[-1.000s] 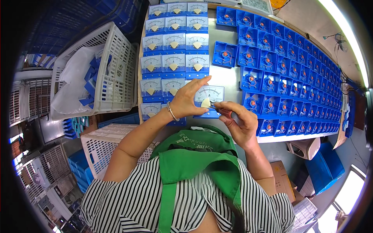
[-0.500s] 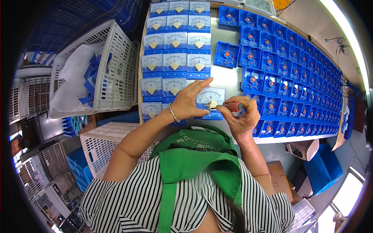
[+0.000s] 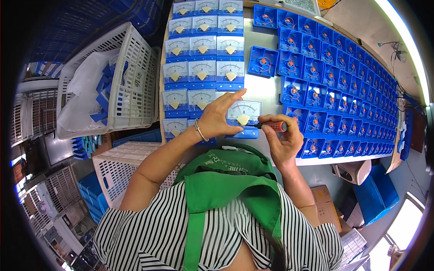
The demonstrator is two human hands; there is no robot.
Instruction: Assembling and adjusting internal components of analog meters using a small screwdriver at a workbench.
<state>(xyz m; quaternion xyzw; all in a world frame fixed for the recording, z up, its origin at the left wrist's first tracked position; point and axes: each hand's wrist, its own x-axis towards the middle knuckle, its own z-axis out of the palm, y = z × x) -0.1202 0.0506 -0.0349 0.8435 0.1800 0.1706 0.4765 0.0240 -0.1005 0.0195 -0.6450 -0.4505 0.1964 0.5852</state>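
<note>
My left hand (image 3: 218, 118) steadies a blue-based ammeter (image 3: 244, 108) at the near edge of the table, thumb at its lower left and fingers along its upper left. The meter has a clear front, a white scale and a cream fan-shaped piece at the bottom centre. A screwdriver (image 3: 273, 126) with a red handle lies in my closed right hand (image 3: 287, 142). Its dark shaft points left, and the tip is at the lower right of the meter's front; whether it touches is too small to tell. Finished-looking meters of the same kind (image 3: 203, 71) stand in rows left of my hands.
Rows of open blue cases (image 3: 313, 70) with wires and orange-red parts inside cover the table's right side. One case (image 3: 263, 61) sits apart at their left. White plastic crates (image 3: 140, 81) stand left of the table. A beige stool (image 3: 353, 173) is below its right edge.
The screwdriver has drawn back rightward from the meter's cream piece, and my right fingers have shifted on its handle. My left hand stays on the meter.
</note>
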